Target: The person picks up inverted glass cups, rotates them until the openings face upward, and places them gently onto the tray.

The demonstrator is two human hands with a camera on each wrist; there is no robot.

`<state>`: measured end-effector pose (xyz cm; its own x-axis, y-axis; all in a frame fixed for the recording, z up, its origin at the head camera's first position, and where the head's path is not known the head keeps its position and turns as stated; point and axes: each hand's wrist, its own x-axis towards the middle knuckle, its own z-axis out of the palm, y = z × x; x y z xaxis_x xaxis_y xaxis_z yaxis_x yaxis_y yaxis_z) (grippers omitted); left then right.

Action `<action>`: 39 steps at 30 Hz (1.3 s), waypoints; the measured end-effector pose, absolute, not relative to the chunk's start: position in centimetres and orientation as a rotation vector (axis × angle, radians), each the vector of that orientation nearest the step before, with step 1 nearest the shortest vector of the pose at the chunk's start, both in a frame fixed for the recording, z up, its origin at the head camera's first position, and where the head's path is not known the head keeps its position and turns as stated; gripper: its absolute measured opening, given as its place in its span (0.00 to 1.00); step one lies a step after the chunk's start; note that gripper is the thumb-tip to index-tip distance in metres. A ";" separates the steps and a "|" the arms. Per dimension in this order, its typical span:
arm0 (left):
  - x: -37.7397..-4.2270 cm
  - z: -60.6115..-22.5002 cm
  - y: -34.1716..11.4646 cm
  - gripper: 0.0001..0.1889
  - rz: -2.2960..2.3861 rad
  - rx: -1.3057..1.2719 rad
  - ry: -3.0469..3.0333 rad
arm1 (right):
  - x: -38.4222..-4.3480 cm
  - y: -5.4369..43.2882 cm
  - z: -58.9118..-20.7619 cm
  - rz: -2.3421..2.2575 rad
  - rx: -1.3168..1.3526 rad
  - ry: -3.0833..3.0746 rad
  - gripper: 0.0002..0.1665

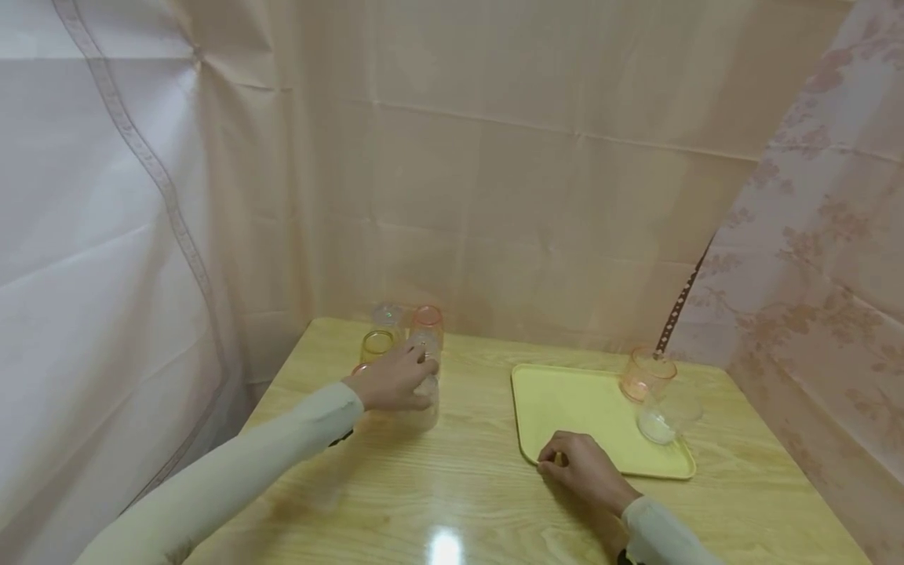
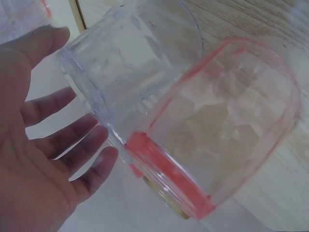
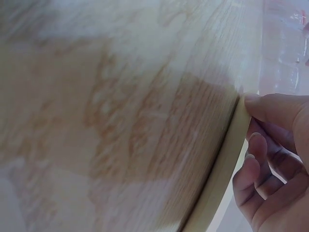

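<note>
My left hand [image 1: 397, 380] reaches in among a cluster of glasses at the table's back left. Seen from the left wrist, its fingers are spread, with the thumb and fingertips around the end of a clear glass [image 2: 130, 53]. Beside that stands a glass with a pinkish-red rim [image 2: 217, 116]. A yellow glass [image 1: 377, 344] and a pink glass [image 1: 428, 318] are just behind the hand. My right hand [image 1: 582, 467] is at the near left corner of a yellow tray [image 1: 565, 408]; thumb and index finger pinch its edge, while the other fingers curl loosely.
An orange-tinted glass [image 1: 646, 375] and a clear glass with a whitish bottom [image 1: 657, 424] sit on the tray's right side. The wooden table [image 1: 395, 486] backs onto a hanging beige sheet [image 1: 494, 204]. A flowered sheet [image 1: 833, 314] hangs on the right.
</note>
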<state>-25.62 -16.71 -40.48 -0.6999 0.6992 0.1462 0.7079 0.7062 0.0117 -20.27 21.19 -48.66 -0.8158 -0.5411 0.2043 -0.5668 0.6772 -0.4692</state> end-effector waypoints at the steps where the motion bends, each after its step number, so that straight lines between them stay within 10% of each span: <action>1: -25.5 -40.4 -16.9 0.25 -0.110 -1.144 -2.814 | -20.3 21.2 -48.6 0.815 0.935 -2.831 0.03; 39: -27.0 -40.0 -17.2 0.36 -0.257 -1.080 -3.066 | -20.3 21.6 -48.9 0.855 0.939 -2.859 0.02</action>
